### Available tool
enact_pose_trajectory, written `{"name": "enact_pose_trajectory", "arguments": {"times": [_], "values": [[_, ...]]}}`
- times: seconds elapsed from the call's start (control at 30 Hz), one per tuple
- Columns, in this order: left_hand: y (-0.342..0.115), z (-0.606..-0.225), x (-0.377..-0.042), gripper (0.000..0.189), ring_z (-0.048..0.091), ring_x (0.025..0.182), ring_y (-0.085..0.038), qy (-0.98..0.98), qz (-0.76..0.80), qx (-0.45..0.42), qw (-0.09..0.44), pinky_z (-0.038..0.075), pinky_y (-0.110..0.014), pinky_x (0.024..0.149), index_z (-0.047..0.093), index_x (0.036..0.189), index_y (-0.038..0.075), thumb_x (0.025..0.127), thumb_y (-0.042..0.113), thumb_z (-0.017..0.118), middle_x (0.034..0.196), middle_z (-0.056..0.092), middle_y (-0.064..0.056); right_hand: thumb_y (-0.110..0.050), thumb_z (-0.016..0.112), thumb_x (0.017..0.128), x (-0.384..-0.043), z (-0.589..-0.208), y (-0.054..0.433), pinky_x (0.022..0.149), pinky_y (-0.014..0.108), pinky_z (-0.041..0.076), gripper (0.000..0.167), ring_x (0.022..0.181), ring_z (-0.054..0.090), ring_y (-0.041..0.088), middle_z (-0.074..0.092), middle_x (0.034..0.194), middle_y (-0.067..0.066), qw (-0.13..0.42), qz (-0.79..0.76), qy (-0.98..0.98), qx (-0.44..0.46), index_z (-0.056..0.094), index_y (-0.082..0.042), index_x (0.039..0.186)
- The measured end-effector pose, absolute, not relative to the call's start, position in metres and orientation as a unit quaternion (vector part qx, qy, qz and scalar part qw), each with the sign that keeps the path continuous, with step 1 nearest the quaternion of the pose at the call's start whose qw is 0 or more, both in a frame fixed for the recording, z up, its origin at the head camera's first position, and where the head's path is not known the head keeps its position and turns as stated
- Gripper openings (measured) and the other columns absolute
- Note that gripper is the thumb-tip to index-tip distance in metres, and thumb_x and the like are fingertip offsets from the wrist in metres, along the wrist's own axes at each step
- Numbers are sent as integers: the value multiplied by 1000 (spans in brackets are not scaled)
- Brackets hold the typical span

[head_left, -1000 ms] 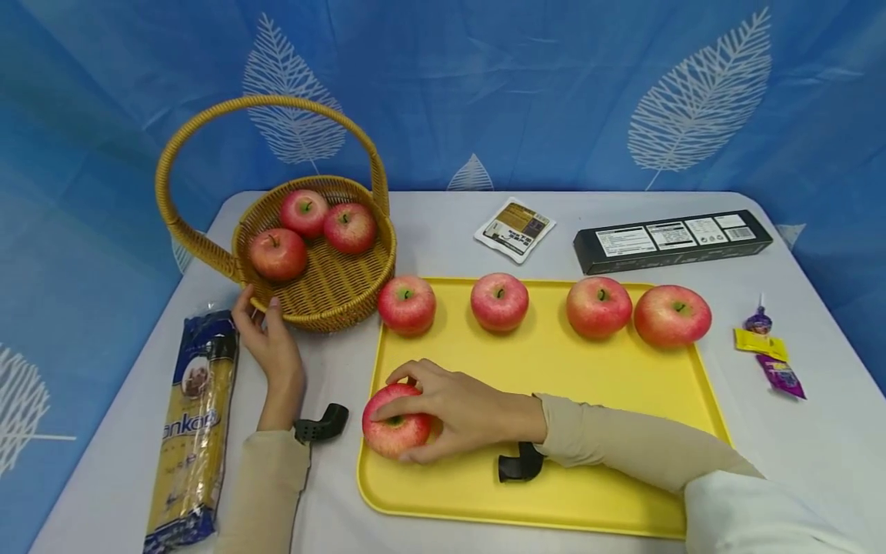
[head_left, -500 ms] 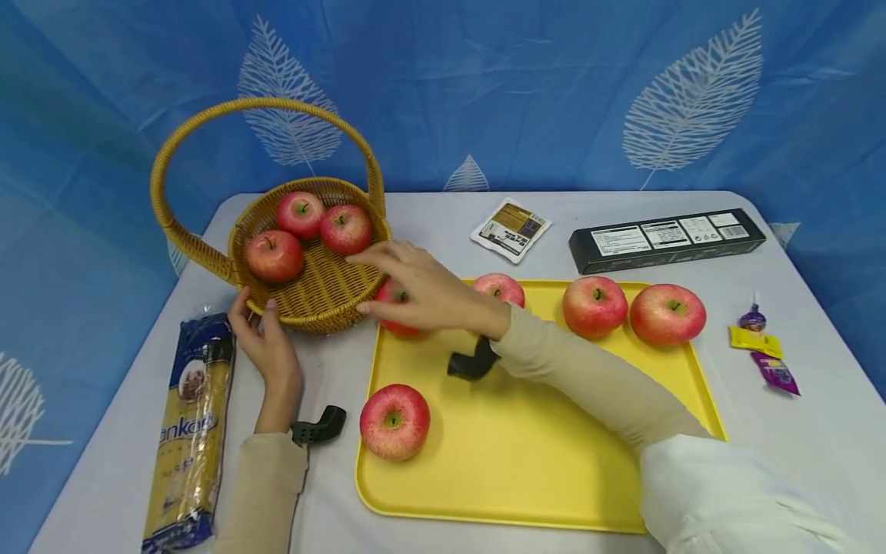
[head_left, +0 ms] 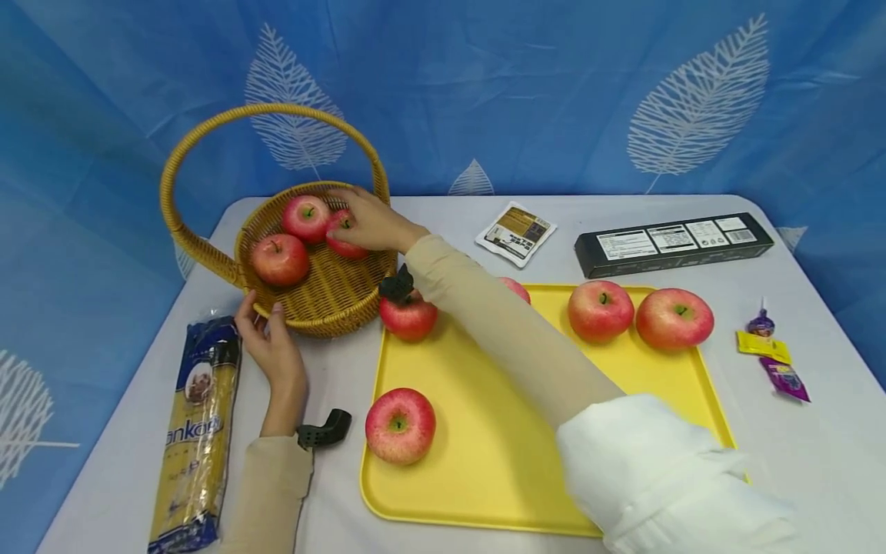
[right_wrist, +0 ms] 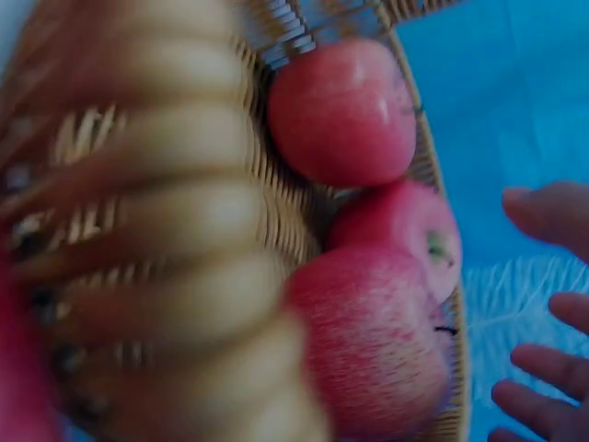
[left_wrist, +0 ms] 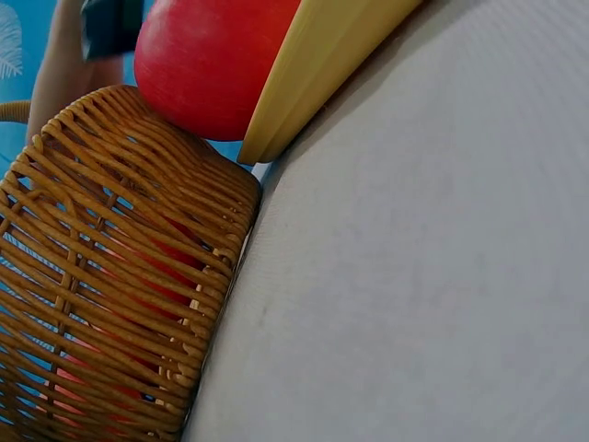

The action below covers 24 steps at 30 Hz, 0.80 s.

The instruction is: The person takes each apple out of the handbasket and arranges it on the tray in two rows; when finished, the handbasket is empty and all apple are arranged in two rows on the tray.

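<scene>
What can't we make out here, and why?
Head view: much of one tray apple, behind the right sleeve; part of one basket apple, behind the right hand.
Left wrist view: apples inside, mostly behind the basket's wicker wall.
Right wrist view: near wickerwork, blurred; right hand, cut by edge.

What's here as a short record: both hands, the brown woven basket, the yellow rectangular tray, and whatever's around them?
Basket: three round red apples inside
Tray: five round red apples, two covering its back corners
Left hand: fingertips at the basket's near-left rim
Right hand: over the basket's rightmost apple, fingers spread
Left side: long blue-and-yellow plastic packet
Back: flat white-and-brown sachet, long black rectangular box
Right side: small purple and yellow wrapped sweets
</scene>
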State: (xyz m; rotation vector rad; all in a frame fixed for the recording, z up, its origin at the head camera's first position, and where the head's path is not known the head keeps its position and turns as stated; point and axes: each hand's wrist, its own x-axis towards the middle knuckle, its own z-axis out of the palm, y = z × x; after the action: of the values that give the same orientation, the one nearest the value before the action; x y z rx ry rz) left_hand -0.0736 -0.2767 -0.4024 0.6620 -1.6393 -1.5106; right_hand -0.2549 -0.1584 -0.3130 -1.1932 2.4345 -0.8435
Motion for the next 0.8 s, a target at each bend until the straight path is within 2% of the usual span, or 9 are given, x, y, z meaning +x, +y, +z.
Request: {"name": "enact_pose_trajectory", "arguments": {"times": [0.2,0.4,0.5,0.6,0.8], "values": [[-270,-399,-71,41,40,115,-24,-647,-602,253,393,32,-23,90,39,130,2,91,10,46,131,40,-16,-39,60,83,-261,-319,-165,108,29,26,80,139,18,16,15,152,4,205,-288,845,-401,16,-15,146],[-259,-382,-66,41,39,115,-28,-647,-605,246,394,32,-21,89,38,129,-4,90,6,44,130,38,-22,-41,66,78,-257,-319,-166,111,33,20,96,141,9,18,3,154,2,264,-206,851,-405,3,-21,147],[-258,-377,-65,41,39,116,-28,-652,-601,246,390,32,-21,90,37,129,-4,90,7,44,130,38,-21,-40,69,75,-247,-319,-169,110,34,24,99,139,16,21,1,153,4,276,-157,853,-415,2,-23,147],[-259,-376,-65,40,39,117,-28,-654,-597,247,393,32,-22,90,38,129,-2,91,8,44,131,38,-20,-37,71,74,-235,-319,-173,107,32,29,97,134,27,21,1,151,6,275,-150,844,-434,9,-23,146],[-262,-377,-65,39,38,117,-27,-654,-595,256,391,32,-24,91,40,128,1,91,9,44,131,38,-18,-33,70,76,-217,-323,-177,103,29,34,75,125,39,19,19,144,11,252,-166,824,-480,32,-23,139]]}}
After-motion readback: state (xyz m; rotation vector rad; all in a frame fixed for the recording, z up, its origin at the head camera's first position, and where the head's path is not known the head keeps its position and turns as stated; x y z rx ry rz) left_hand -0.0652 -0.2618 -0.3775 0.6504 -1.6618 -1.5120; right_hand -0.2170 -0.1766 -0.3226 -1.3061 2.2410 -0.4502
